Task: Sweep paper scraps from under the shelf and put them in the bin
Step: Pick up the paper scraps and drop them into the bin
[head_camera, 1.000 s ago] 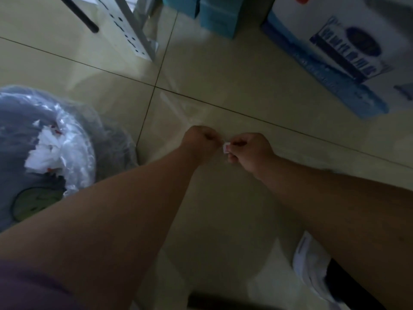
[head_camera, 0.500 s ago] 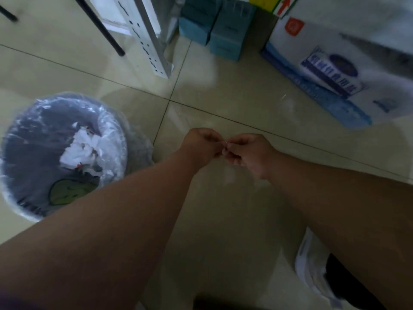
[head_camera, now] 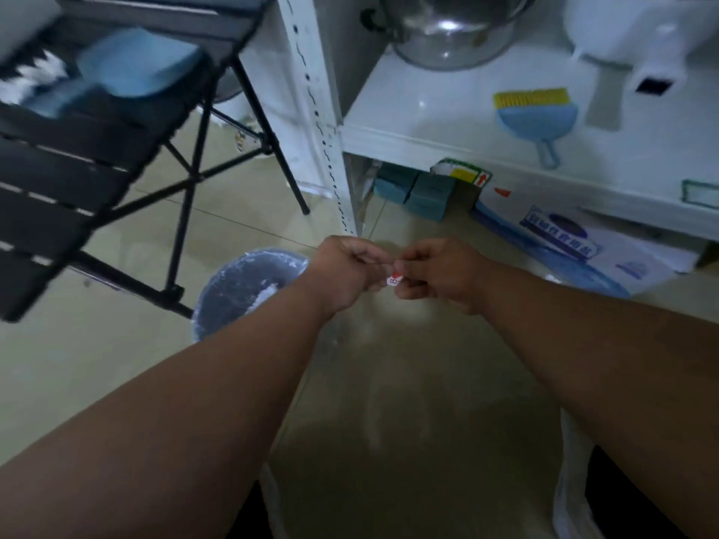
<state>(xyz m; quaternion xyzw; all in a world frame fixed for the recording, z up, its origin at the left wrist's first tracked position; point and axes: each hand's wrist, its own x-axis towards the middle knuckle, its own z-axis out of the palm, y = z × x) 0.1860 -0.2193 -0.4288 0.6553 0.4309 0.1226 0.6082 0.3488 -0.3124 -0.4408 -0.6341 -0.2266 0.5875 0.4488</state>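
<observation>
My left hand (head_camera: 348, 272) and my right hand (head_camera: 439, 274) meet above the tiled floor, fingers curled. Between their fingertips sits a tiny white paper scrap (head_camera: 393, 280) with red and a printed mark; my right hand pinches it and my left fingers touch it. The bin (head_camera: 233, 293), lined with clear plastic and holding white paper scraps, stands on the floor just left of my left wrist, partly hidden by my forearm. The white shelf (head_camera: 447, 138) rises behind my hands, with a blue dustpan and yellow brush (head_camera: 535, 114) lying on its board.
A black folding table (head_camera: 97, 149) with blue items stands at left, its legs near the bin. Teal boxes (head_camera: 416, 192) and a large white-and-blue carton (head_camera: 576, 243) sit under the shelf. A metal pot (head_camera: 451, 29) and a white appliance (head_camera: 638, 33) stand on the shelf.
The view has tilted up, bringing the shelf board, dustpan and folding table into sight. My hands stay together; the scrap shows between the fingertips again.
</observation>
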